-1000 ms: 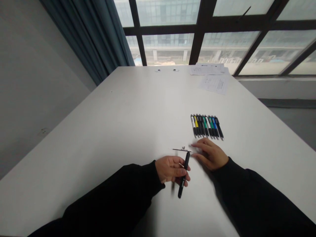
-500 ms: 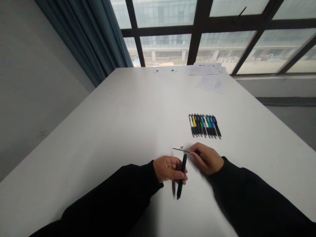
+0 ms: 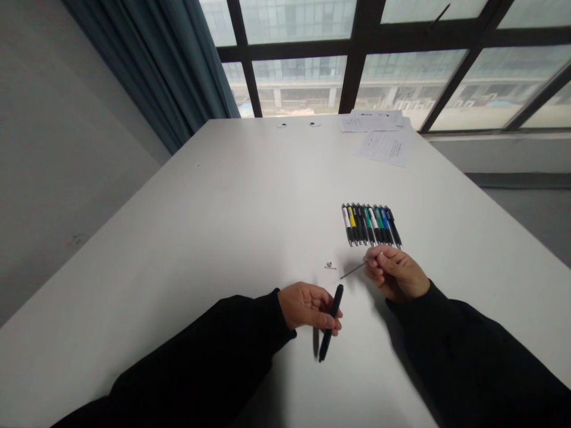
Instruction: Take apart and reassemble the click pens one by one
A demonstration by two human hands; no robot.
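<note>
My left hand (image 3: 307, 304) is closed around a black pen barrel (image 3: 331, 321), held slanted just above the white table (image 3: 214, 238). My right hand (image 3: 395, 273) pinches the end of a thin pen refill (image 3: 354, 271), which points down and left towards the barrel's upper end. A small metal part, perhaps a spring (image 3: 329, 266), lies on the table just left of the refill's tip. A row of several pens (image 3: 371, 225) with white, yellow, green, blue and black bodies lies side by side just beyond my right hand.
Printed paper sheets (image 3: 382, 146) lie at the far right of the table by the window. Two small round discs (image 3: 297, 124) sit at the far edge. A dark blue curtain (image 3: 169, 71) hangs at the back left.
My right hand has picked the refill up off the table and drawn it to the right, tilting it. The left hand has kept the barrel in nearly the same place.
</note>
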